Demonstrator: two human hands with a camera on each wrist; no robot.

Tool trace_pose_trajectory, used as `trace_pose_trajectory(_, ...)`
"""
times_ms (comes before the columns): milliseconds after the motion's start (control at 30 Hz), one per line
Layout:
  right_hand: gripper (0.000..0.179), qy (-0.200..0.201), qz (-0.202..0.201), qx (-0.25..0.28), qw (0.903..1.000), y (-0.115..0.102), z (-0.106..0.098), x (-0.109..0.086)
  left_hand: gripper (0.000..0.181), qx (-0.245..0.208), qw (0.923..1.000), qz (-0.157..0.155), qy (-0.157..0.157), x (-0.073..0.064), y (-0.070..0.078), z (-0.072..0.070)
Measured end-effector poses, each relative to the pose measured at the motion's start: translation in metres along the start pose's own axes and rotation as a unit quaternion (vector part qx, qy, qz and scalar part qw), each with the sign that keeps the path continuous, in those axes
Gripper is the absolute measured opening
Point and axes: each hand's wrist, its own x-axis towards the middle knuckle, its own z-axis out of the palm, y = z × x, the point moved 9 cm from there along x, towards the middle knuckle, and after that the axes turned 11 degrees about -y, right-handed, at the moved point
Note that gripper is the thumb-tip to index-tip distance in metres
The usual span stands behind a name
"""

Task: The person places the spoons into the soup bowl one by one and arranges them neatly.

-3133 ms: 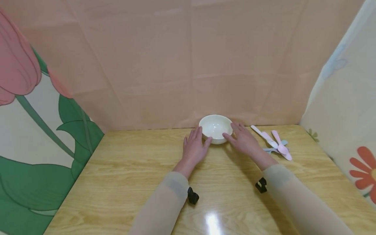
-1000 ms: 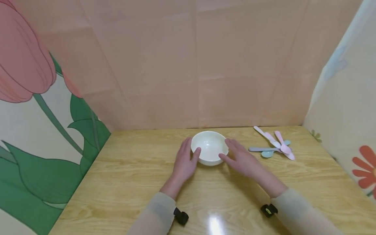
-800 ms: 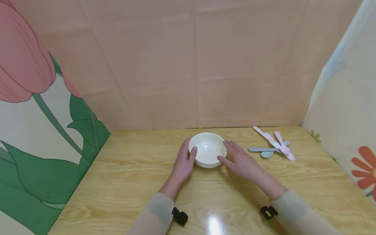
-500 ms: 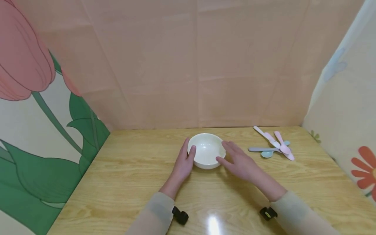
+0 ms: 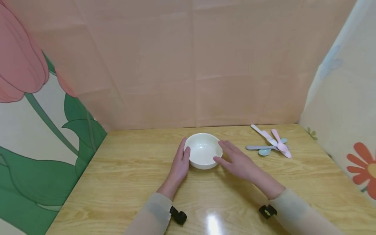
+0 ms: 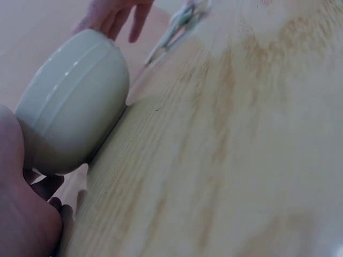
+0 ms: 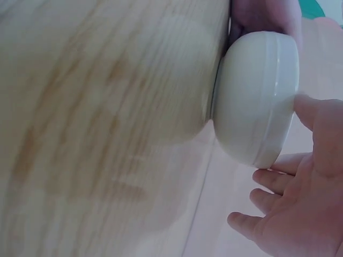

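Note:
A white round bowl [image 5: 203, 151] stands upright on the wooden table, its inside bare. My left hand [image 5: 180, 163] holds its left side, thumb at the rim and fingers along the outer wall. On the other side, my right hand [image 5: 237, 162] has its thumb at the rim and its forefinger against the outside. The right wrist view shows the remaining fingers of that hand [image 7: 311, 198] spread below the bowl [image 7: 254, 99], apart from it. In the left wrist view, the bowl's [image 6: 75, 101] base rests on the tabletop, with left fingers tucked near its underside.
Right of the bowl lies a loose pile of pastel spoons [image 5: 282, 146] in white, pink, lavender and light blue. A pinkish cloth backdrop [image 5: 152, 81] rises at the table's [image 5: 132, 182] back edge. Printed flower panels [image 5: 337, 107] flank both sides.
Both hands have brought the bowl from the table's back edge toward me, then slightly left. Its rim now sits closer in the left hand. The spoons lie as before; the head view shifted a little.

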Motion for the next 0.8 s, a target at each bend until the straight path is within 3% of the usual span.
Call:
trace_pose_trajectory(300,0.072,0.022,-0.015,0.003,0.9996,0.016,-0.013,-0.001,0.061,0.007,1.0,0.002,0.005,-0.001,0.0,-0.001)
trace_pose_trajectory(800,0.083,0.052,0.033,-0.025,0.9978,0.063,-0.056,-0.008,0.06,0.007,1.0,0.003,0.005,-0.001,0.003,-0.001)
